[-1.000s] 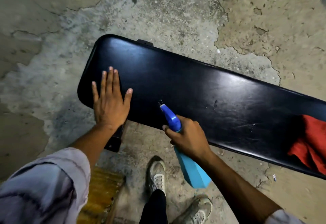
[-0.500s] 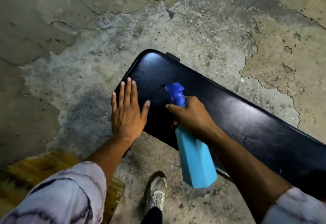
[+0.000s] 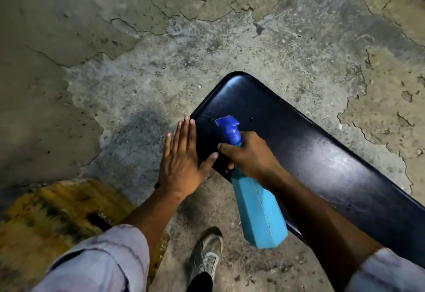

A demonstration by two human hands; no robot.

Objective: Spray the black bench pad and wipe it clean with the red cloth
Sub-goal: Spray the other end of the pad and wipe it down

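The black bench pad [image 3: 310,153] runs from the centre of the view down to the right edge, glossy, with a few droplets near its rounded left end. My left hand [image 3: 181,160] lies flat with fingers spread on the pad's left end. My right hand [image 3: 250,153] grips a light blue spray bottle [image 3: 257,209] by its neck. The bottle's dark blue nozzle [image 3: 227,126] points left over the pad's end. The red cloth is out of view.
Cracked, patchy concrete floor [image 3: 161,61] surrounds the bench. A yellow, worn block [image 3: 46,218] sits at lower left beside my left arm. My grey shoe [image 3: 207,252] stands on the floor below the bench edge.
The view has swung left, so the red cloth and the pad's right part have left the frame. My right hand moved the bottle left to the pad's end, close to my left hand.
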